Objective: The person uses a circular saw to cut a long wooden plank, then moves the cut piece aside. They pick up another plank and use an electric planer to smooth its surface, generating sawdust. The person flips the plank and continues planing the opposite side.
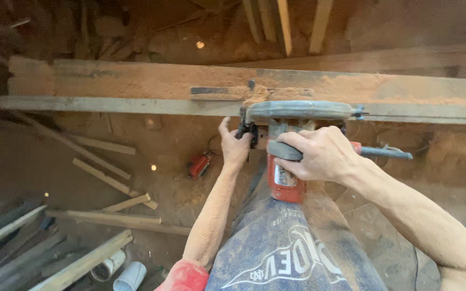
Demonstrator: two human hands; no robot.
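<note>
With the right hand (319,156) wrapped around the handle of the red circular saw (292,145) on the sawdust-covered plank (136,81) and the left hand (234,145) gripping its front, fingers near the blade guard risk a cut if it kicks

A dim, reddish workshop has a sawdust-covered dirt floor (168,140) strewn with loose wooden slats (103,178), while pale planks (287,24) lean at the back, white pipe pieces (130,276) lie below and small light spots dot the ground.
</note>
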